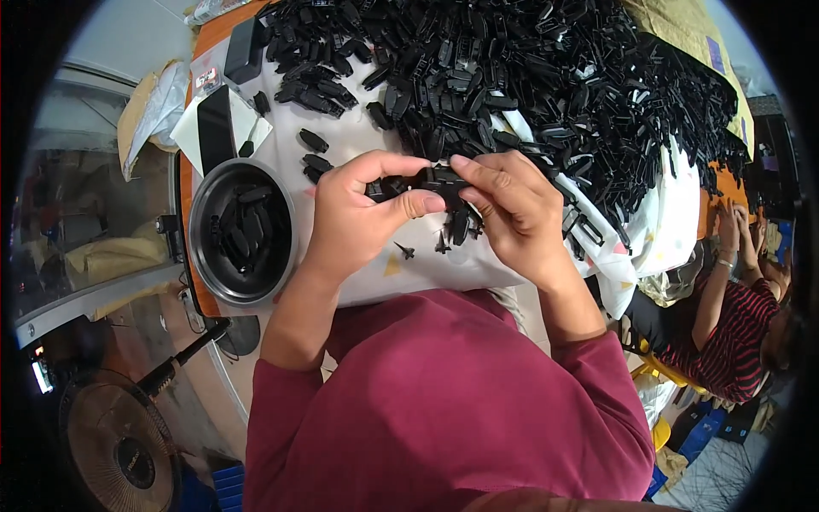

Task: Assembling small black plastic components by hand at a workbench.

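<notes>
Black plastic parts (pixel 478 77): heaped across the far side of the white-covered surface (pixel 363 286), with one held up over its near edge.
Bowl (pixel 205 256): dark, round, at the left, containing similar parts.
Left hand (pixel 358 205): curled, thumb and forefinger closed on the held part.
Right hand (pixel 525 205): fingertips pinching that part's right end.
Held part (pixel 442 181): black, between both hands (its finer detail is too small to tell).
Tiny pieces (pixel 405 251): dark, lying nearer the wearer.

I can read no words or numbers. The mark (pixel 133 460) on the fan hub (pixel 142 474) is too small to make out.
</notes>
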`<state>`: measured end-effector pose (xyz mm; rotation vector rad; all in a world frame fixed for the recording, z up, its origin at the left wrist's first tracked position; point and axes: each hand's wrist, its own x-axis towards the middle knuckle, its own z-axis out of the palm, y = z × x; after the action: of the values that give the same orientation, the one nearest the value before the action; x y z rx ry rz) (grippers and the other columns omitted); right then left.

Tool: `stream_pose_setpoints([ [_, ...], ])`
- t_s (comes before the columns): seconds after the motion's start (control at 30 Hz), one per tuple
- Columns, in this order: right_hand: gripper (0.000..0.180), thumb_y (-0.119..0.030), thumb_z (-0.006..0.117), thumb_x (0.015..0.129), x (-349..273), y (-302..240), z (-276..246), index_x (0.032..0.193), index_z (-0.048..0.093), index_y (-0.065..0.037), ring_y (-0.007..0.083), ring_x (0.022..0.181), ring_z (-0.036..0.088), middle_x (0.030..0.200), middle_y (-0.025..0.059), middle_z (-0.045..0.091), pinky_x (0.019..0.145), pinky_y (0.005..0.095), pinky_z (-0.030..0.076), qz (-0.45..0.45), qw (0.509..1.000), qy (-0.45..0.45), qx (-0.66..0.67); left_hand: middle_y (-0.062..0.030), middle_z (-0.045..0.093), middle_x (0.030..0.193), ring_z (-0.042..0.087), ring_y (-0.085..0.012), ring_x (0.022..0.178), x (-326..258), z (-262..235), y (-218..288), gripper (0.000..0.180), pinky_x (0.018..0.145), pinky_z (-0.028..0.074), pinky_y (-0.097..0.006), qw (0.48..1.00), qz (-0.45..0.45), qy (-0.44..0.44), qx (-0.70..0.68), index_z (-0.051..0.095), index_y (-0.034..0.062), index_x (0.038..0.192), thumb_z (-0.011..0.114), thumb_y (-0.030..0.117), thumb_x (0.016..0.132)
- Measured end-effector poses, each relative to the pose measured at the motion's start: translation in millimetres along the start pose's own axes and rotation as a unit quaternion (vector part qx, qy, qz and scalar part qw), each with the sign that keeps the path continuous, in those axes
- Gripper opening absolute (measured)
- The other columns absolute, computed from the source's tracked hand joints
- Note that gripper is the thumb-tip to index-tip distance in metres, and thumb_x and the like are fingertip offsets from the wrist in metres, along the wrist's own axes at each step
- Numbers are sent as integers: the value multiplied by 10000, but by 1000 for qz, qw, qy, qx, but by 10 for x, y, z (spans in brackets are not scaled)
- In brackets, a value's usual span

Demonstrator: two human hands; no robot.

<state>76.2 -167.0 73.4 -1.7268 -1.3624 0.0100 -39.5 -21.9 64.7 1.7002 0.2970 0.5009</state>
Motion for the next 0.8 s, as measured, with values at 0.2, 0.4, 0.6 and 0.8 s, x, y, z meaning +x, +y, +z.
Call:
stream_pose_setpoints([
  [0.2,361,70,638,642,-58,10,-15,991,607,-17,232,637,531,783,106,583,555,303,430,-22,999,-18,-28,-49,615,851,560,-86,740,-27,22,-30,271,665,461,-205,999,-28,-23,9,604,-22,924,719,1,679],
  [0.4,370,45,659,644,-233,59,253,1002,602,-29,235,633,514,825,102,582,549,312,417,-25,993,84,-78,-47,623,903,561,-86,784,-46,295,-220,275,691,467,-206,959,-121,59,-250,596,-5,1015,666,78,763],
  [0.6,292,-94,637,783,-247,84,344,1055,562,-16,129,782,559,914,62,598,584,227,469,230,952,124,157,-57,622,918,537,-80,714,-85,353,-325,292,646,432,-196,926,-176,72,-327,581,-12,1035,647,128,788],
  [0.8,225,-95,654,777,-113,224,270,955,580,21,61,683,536,783,24,603,589,191,447,227,921,-89,303,-58,630,894,511,-70,683,-226,136,-316,252,615,404,-180,954,-129,96,-254,587,-2,1013,624,134,803],
])
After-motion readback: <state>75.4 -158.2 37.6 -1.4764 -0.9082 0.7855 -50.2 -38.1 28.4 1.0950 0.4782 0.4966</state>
